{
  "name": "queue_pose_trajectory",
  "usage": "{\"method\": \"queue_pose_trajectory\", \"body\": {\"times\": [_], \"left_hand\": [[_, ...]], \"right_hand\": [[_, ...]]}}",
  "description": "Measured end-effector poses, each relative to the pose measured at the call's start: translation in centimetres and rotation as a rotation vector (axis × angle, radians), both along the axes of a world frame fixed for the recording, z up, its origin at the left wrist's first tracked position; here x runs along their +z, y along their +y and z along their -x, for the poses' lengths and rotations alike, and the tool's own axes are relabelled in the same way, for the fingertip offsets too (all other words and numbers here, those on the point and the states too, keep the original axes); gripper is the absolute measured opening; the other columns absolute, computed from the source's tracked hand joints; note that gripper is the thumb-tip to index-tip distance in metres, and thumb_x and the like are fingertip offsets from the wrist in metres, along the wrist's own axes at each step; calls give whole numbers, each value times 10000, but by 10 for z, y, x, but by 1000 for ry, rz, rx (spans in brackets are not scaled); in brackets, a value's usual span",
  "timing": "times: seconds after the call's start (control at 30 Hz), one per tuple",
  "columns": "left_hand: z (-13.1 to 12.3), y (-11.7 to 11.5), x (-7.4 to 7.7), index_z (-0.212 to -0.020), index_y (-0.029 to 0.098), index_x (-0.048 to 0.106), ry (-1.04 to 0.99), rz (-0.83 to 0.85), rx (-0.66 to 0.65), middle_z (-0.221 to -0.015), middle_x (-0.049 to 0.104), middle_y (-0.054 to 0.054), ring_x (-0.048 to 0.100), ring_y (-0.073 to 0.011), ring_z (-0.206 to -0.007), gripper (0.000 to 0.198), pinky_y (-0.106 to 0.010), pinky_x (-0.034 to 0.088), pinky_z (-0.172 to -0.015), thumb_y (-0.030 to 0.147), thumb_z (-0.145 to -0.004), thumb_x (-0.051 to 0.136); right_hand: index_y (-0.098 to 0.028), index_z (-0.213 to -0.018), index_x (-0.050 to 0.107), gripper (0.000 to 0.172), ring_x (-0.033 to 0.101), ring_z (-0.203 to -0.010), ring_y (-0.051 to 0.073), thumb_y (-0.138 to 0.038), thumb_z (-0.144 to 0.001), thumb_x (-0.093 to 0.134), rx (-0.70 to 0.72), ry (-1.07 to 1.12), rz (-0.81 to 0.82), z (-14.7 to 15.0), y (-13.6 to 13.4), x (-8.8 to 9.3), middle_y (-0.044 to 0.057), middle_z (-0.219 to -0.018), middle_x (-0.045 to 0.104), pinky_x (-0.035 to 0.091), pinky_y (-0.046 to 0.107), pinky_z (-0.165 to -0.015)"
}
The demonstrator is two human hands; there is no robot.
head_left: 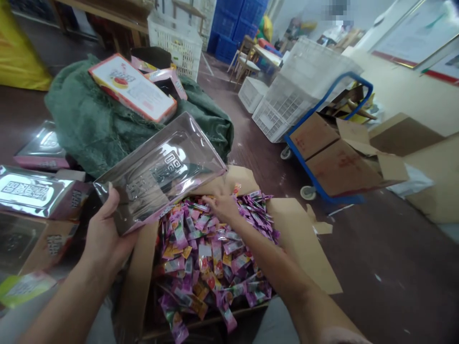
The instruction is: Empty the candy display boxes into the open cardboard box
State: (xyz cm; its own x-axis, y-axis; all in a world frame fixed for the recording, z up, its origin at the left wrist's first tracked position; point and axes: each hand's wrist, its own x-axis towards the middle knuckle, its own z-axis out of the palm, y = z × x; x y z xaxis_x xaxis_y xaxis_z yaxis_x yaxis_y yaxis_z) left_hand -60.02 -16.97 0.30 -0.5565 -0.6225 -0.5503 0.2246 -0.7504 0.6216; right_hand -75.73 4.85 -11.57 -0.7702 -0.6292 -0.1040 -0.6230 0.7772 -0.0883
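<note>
My left hand [109,234] is closed on the near left corner of a clear plastic box [168,167] with embossed lettering on its face. The box is tilted above the left and far side of an open cardboard carton [304,239]. Heaped in the carton are many small purple and orange wrapped packets [218,263]; their contents cannot be made out. My right hand [224,208] reaches over the far part of the heap, close to the box's lower edge. Its fingers look stretched out and apart, with nothing visible in them.
More clear-topped boxes [32,191] stand at the left. A green sack [86,129] beyond the carton bears a white and orange box [132,88]. To the right are a blue trolley [311,177] with flattened cardboard and stacked white crates [294,86].
</note>
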Motion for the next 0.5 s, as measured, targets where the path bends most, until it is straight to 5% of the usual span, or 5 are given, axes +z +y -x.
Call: {"method": "queue_pose_trajectory", "body": {"times": [0.1,0.2,0.3,0.4,0.5], "left_hand": [[0,-3,-4,-1067,224,780,-47,18,8,-998,796,14,709,-171,-1133,296,-342,571,-990,339,-1017,512],[4,-4,-8,-1109,231,770,-50,19,30,-1066,789,22,641,-201,-1263,295,-410,528,-1067,341,-1019,512],[13,0,-12,-1148,208,754,0,19,20,-1069,788,-10,664,-216,-1228,318,-463,494,-1107,350,-1029,497],[20,7,-15,-1168,161,741,35,-11,-19,-1079,784,-54,694,-228,-1170,347,-487,473,-1129,353,-1038,483],[22,12,-13,-1202,140,722,64,-48,3,-1163,764,-78,679,-244,-1198,369,-486,456,-1152,369,-1041,482]], "right_hand": [[-223,-1431,575,480,459,-1381,266,-393,-1068,311,-335,17,-20,55,47,20,133,-1540,454,422,414,-1131],[-241,-1508,504,507,327,-1483,345,-315,-1053,292,-503,-95,-147,89,93,21,156,-1592,401,340,582,-1160],[-317,-1556,439,523,278,-1521,375,-336,-1041,346,-538,-241,-223,78,111,-3,129,-1643,343,299,628,-1168],[-360,-1622,279,638,214,-1550,394,-586,-1029,342,-567,-225,-246,45,106,-30,141,-1703,179,241,640,-1190],[-351,-1621,283,723,277,-1523,382,-707,-992,302,-542,-175,-262,28,103,-40,172,-1684,216,217,635,-1187]]}}
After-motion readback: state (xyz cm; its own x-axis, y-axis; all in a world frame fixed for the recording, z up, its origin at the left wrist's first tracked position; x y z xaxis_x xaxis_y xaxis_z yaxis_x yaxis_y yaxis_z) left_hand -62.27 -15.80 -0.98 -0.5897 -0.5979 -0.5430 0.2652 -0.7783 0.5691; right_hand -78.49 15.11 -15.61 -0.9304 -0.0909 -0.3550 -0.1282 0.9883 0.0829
